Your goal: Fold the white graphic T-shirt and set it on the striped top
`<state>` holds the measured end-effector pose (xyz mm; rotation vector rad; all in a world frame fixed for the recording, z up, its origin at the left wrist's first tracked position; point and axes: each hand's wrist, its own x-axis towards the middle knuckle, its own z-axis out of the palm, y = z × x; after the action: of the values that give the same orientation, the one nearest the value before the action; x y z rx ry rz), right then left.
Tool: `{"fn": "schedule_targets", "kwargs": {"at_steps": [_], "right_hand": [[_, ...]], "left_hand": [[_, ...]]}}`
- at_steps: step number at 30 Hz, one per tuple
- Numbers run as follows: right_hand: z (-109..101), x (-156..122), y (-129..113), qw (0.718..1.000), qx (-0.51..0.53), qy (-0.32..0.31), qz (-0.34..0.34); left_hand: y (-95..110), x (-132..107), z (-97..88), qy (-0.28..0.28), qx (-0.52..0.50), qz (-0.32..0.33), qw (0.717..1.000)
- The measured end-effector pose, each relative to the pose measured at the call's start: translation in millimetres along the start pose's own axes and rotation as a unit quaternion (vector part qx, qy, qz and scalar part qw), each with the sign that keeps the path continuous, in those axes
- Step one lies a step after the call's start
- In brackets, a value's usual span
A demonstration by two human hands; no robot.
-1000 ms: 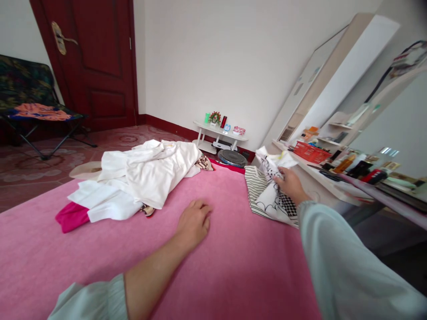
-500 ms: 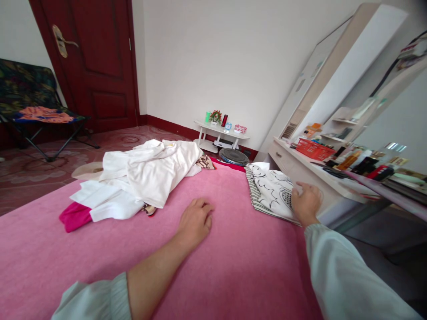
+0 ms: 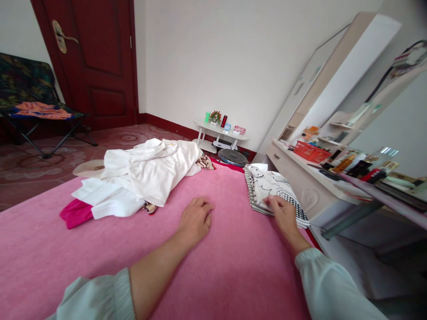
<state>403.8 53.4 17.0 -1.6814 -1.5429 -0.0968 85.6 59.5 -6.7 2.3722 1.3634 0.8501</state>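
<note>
Right hand (image 3: pixel 284 214) at two garments (image 3: pixel 271 183), left hand (image 3: pixel 196 221) on one pink cover (image 3: pixel 243 266)

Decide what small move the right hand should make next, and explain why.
Probably the right hand should smooth the near edge of the patterned white garment: its fingers are at that edge, which looks uneven, and the striped cloth underneath shows past its left side. The left hand rests apart on the pink cover.
</note>
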Motion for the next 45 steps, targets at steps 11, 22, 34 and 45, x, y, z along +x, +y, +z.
{"fn": "schedule_targets", "kwargs": {"at_steps": [11, 22, 34, 45], "right_hand": [[30.2, 22.5, 2.8, 0.945, -0.310, -0.092, 0.050], [47.1, -32.5, -23.8, 0.919, -0.334, -0.172, 0.122], [26.3, -120.4, -101.8, 0.926, -0.277, -0.202, 0.159], [14.6, -141.0, -114.0, 0.964, -0.209, -0.117, 0.116]], "left_hand": [[-1.5, 0.3, 3.0, 0.001, 0.002, 0.004, 1.000], [-3.2, -1.5, 3.8, 0.005, 0.020, 0.031, 0.999], [13.1, -35.9, 9.7, -0.034, 0.138, 0.048, 0.989], [15.2, -66.1, 0.1, -0.053, 0.111, 0.023, 0.992]]}}
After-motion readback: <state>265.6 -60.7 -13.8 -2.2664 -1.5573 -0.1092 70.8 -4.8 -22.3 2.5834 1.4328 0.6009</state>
